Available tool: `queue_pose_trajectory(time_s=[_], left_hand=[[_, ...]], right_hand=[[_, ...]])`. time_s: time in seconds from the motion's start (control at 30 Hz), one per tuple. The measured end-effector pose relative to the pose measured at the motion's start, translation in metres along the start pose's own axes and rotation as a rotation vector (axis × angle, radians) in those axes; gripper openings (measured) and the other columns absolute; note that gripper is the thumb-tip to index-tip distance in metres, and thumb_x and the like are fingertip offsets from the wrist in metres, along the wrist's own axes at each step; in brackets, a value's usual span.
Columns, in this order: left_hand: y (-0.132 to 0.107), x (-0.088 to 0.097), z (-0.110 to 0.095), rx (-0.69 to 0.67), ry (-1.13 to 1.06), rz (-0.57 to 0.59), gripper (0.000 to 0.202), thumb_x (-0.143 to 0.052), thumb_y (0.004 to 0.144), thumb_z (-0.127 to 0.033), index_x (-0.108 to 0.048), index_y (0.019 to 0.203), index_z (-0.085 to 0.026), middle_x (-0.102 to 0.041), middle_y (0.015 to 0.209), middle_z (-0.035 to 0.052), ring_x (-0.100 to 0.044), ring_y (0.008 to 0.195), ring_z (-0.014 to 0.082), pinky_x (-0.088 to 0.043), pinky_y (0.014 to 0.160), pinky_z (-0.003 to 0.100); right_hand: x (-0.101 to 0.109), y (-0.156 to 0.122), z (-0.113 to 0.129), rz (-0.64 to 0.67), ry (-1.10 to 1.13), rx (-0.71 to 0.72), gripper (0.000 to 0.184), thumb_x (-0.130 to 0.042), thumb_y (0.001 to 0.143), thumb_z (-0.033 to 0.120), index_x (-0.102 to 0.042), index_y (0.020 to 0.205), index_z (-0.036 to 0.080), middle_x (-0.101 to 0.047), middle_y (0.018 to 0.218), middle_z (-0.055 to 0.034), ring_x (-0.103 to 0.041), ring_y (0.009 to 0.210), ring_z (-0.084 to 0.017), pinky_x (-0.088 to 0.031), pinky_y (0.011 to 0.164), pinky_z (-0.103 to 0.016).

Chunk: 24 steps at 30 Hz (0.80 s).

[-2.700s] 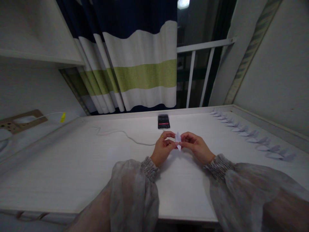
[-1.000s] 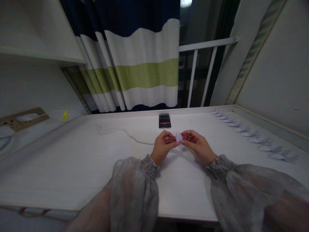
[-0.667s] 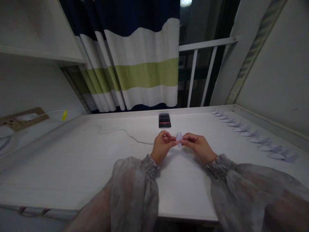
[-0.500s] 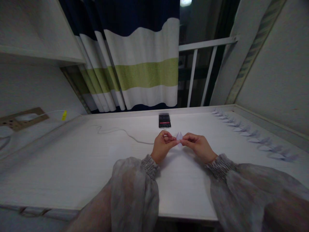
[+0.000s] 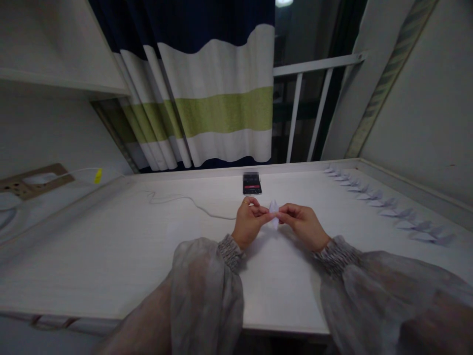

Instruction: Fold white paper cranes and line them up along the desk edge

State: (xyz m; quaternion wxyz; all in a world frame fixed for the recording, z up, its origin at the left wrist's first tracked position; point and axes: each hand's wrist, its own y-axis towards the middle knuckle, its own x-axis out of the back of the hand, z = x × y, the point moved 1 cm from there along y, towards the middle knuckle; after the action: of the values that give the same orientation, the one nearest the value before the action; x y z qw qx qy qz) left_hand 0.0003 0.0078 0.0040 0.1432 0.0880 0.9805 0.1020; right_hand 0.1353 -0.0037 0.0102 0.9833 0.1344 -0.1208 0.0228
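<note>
As a white plug (image 5: 39, 178) sits in the brown socket panel (image 5: 33, 189) at far left, a pale cable (image 5: 210, 215) trails across the white desk (image 5: 111, 266) to my left hand (image 5: 248, 223). I pinch one side of a small folded paper (image 5: 274, 207) there, a phone (image 5: 252, 184) lying just beyond. My right hand (image 5: 302, 224) grips the paper's other side, so it stands between both sets of fingertips. Farther right, similar folded pieces (image 5: 376, 202) line the desk's edge.

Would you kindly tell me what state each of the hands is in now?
Left hand: closed, pinching the folded white paper.
Right hand: closed, pinching the same paper from its other side.
</note>
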Motion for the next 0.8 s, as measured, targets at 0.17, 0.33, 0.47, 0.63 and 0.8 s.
queue_pose_trajectory(time_s=[0.17,0.33,0.47,0.63,0.8], left_hand=[[0.0013,-0.0002,0.0013,0.009,0.038,-0.007,0.051,-0.072,0.049,-0.016,-0.029,0.076,-0.020,-0.057,0.054,-0.0080,-0.053,0.047,0.0069,-0.039,0.051,0.019],[0.0026,0.0044,0.0012,0.000,0.115,-0.019,0.048,-0.071,0.051,-0.017,-0.030,0.077,-0.019,-0.057,0.054,-0.0074,-0.050,0.045,0.0056,-0.036,0.049,0.018],[0.0012,0.0064,0.0014,-0.005,0.093,0.013,0.044,-0.069,0.053,-0.016,-0.032,0.077,-0.019,-0.058,0.057,-0.0068,-0.051,0.049,0.0053,-0.038,0.052,0.018],[0.0001,0.0042,0.0035,0.034,-0.007,0.051,0.045,-0.070,0.052,-0.016,-0.034,0.080,-0.019,-0.058,0.061,-0.0066,-0.053,0.052,0.0054,-0.040,0.056,0.019],[-0.0020,0.0028,0.0018,0.077,-0.078,0.029,0.049,-0.072,0.049,-0.013,-0.036,0.082,-0.019,-0.058,0.060,-0.0069,-0.053,0.052,0.0057,-0.039,0.058,0.020]], right_hand=[[-0.0039,0.0014,-0.0029,-0.031,-0.049,-0.030,0.023,-0.058,0.059,0.038,-0.051,0.056,0.016,-0.049,0.051,0.0021,-0.043,0.049,-0.010,-0.034,0.049,-0.025],[-0.0035,0.0007,-0.0054,0.048,-0.088,-0.040,0.026,-0.053,0.064,0.041,-0.053,0.062,0.015,-0.049,0.054,0.0012,-0.043,0.051,-0.011,-0.034,0.051,-0.025],[-0.0016,-0.0002,-0.0072,0.083,-0.183,0.055,0.025,-0.050,0.068,0.040,-0.048,0.060,0.016,-0.044,0.054,0.0029,-0.038,0.051,-0.010,-0.031,0.049,-0.023],[-0.0009,-0.0004,-0.0068,0.082,-0.198,0.118,0.026,-0.048,0.071,0.040,-0.043,0.058,0.018,-0.039,0.052,0.0042,-0.033,0.049,-0.009,-0.028,0.046,-0.022],[-0.0015,-0.0035,-0.0042,0.109,-0.092,0.082,0.028,-0.049,0.070,0.042,-0.042,0.059,0.018,-0.037,0.051,0.0051,-0.031,0.046,-0.007,-0.026,0.042,-0.021]])
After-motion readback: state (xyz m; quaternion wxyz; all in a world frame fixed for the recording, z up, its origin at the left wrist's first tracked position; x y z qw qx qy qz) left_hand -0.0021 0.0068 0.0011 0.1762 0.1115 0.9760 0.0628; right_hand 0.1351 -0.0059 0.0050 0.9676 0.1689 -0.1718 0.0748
